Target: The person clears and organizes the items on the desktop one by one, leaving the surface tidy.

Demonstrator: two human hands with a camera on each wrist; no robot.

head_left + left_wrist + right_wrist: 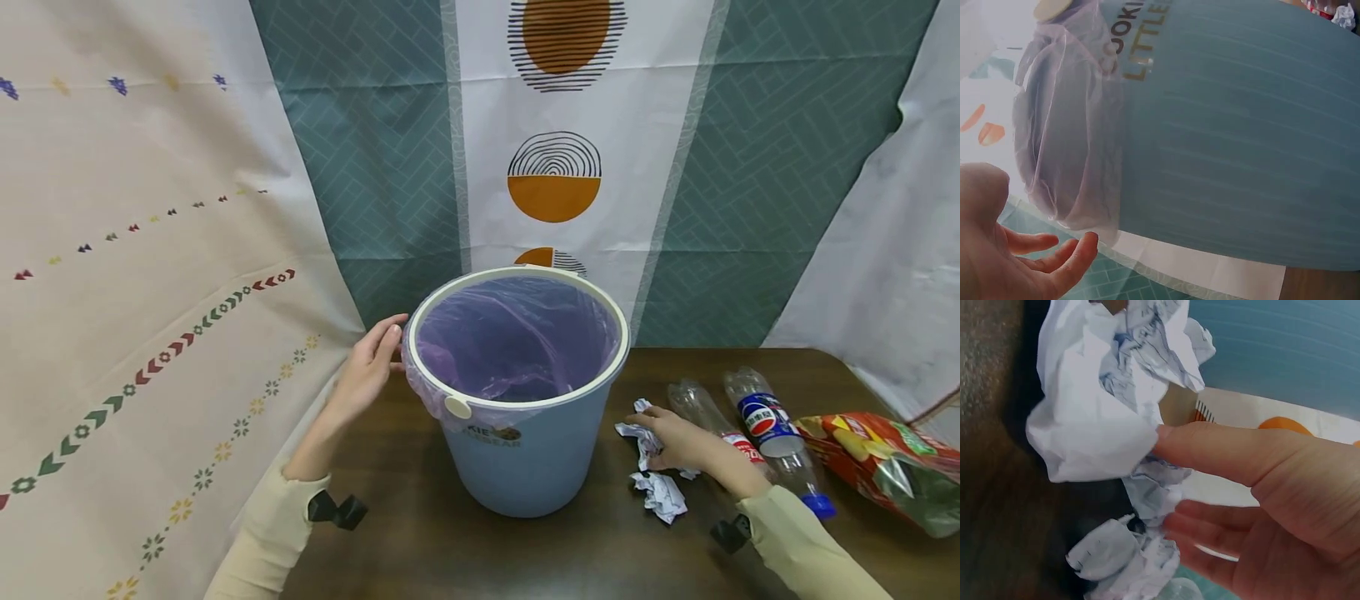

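Note:
A light blue bin (517,467) with a cream rim and a purple plastic bag (517,333) lining it stands upright in the head view. My left hand (372,358) is at the rim's left side; the left wrist view has its loosely bent fingers (1075,265) beside the bag's overhang. Right of the bin, my right hand (678,442) reaches over several crumpled papers. In the right wrist view the thumb touches the edge of a large crumpled paper (1091,431), the other fingers are close to more paper (1154,487), and thumb and fingers stay apart.
Two clear plastic bottles, one with a red label (744,447) and one with a blue label (767,421), lie right of the papers. A red and green snack bag (885,458) lies at the far right. Patterned cloth (390,167) hangs behind the dark wooden table (420,542).

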